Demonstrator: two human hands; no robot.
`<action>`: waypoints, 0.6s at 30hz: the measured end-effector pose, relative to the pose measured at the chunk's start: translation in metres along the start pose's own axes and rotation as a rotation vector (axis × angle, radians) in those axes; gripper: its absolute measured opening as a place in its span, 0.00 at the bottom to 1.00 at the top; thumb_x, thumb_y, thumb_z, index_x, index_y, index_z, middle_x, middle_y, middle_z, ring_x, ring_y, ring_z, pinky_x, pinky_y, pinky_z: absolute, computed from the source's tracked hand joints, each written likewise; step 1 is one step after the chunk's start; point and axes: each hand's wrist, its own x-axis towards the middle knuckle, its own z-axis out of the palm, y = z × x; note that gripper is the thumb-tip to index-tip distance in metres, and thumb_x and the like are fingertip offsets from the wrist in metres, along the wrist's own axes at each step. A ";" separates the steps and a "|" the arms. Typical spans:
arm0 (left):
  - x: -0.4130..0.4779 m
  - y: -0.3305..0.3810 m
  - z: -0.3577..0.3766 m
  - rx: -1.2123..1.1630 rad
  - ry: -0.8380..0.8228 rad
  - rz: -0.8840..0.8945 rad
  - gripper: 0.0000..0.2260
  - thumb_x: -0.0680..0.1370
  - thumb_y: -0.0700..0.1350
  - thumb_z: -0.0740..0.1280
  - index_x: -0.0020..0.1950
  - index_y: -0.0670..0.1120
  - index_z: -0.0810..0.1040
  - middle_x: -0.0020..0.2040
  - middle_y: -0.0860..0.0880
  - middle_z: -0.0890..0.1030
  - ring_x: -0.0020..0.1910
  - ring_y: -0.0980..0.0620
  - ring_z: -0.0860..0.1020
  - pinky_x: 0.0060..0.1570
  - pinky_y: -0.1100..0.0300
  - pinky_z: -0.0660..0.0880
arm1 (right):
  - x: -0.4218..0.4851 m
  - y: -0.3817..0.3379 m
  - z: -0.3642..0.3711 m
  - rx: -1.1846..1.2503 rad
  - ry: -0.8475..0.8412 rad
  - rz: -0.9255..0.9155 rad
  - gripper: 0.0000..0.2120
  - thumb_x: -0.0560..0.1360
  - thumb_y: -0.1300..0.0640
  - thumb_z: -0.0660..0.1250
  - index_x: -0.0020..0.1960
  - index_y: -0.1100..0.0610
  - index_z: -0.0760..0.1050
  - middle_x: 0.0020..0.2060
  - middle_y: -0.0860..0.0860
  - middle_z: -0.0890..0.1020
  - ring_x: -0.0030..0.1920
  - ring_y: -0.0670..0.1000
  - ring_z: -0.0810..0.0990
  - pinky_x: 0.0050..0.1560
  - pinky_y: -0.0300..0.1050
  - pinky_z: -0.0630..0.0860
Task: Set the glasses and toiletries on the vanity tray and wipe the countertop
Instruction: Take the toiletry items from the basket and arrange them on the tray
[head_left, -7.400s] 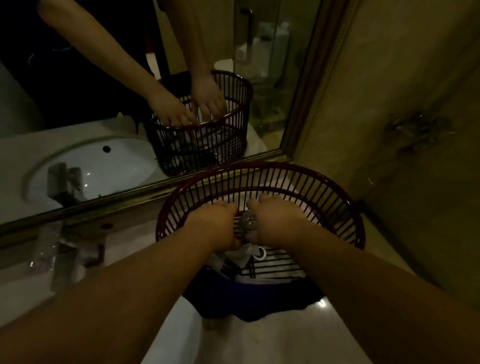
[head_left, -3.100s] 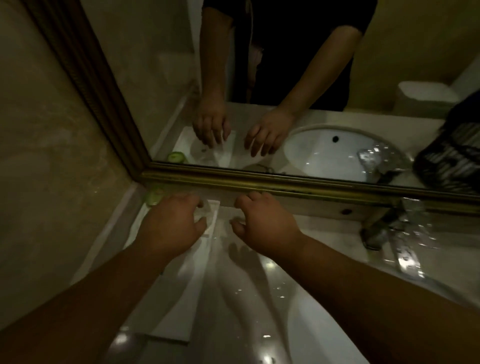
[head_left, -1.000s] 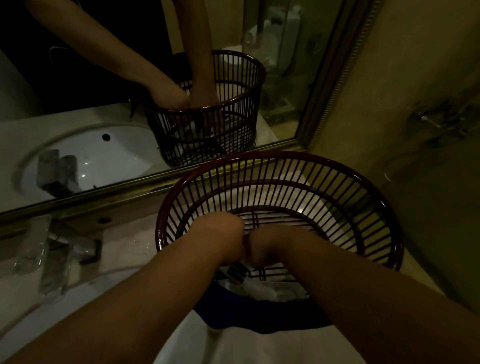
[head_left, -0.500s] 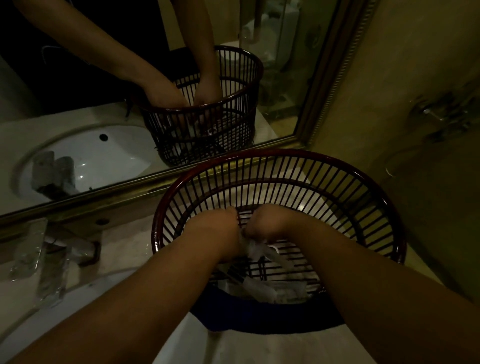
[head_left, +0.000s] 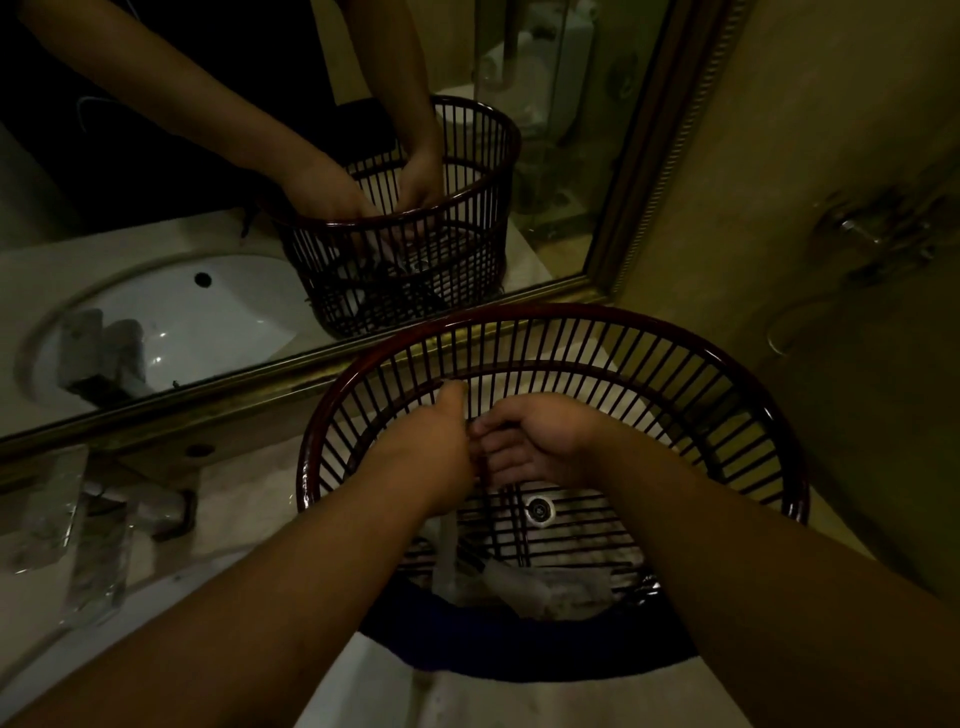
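- Landmark: round dark-red plastic slatted basket (head_left: 550, 332), standing on the pale stone countertop (head_left: 244, 488); its far rim sits just short of the gilt-framed wall mirror (head_left: 363, 358).
- Both hands are inside the basket, near its middle and touching each other.
- Left hand (head_left: 431, 457): fingers curled shut over something small; can't tell what.
- Right hand (head_left: 540, 441): fingers bent, palm partly up, pinching at the same spot; object hidden, grip content unclear.
- Toiletries: pale clear-wrapped packets (head_left: 524, 587) lie on the basket floor at its near side, below the wrists. A small white ring-shaped cap (head_left: 540, 512) lies on the floor grid just below the right hand.
- Dark blue cloth (head_left: 519, 644) lies under the basket's near edge, partly draped onto the counter.
- Room: left of the basket, a chrome faucet (head_left: 98, 525) and the white basin rim (head_left: 156, 597); open counter strip between them. Right of the basket, the beige wall (head_left: 779, 208) is close, little clearance.
- No legible writing; too dim.
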 end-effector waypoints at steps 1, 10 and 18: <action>0.000 0.000 -0.001 0.016 0.004 0.004 0.37 0.74 0.43 0.73 0.77 0.52 0.56 0.57 0.44 0.79 0.43 0.49 0.75 0.41 0.54 0.77 | 0.002 0.000 0.001 -0.061 0.090 -0.006 0.10 0.78 0.55 0.66 0.54 0.59 0.81 0.46 0.56 0.88 0.43 0.54 0.87 0.47 0.50 0.84; -0.005 -0.001 -0.001 0.019 0.023 -0.044 0.31 0.75 0.45 0.70 0.74 0.49 0.60 0.58 0.43 0.78 0.47 0.46 0.76 0.40 0.54 0.72 | 0.013 0.025 0.046 -1.141 -0.288 0.413 0.20 0.85 0.56 0.62 0.73 0.64 0.70 0.65 0.61 0.76 0.56 0.57 0.78 0.53 0.45 0.74; -0.007 0.002 0.002 0.069 -0.002 -0.029 0.31 0.73 0.43 0.72 0.73 0.49 0.63 0.58 0.43 0.78 0.53 0.44 0.79 0.43 0.54 0.74 | 0.021 0.031 0.049 -1.096 -0.288 0.451 0.18 0.82 0.55 0.66 0.69 0.63 0.74 0.61 0.60 0.80 0.51 0.57 0.81 0.47 0.48 0.78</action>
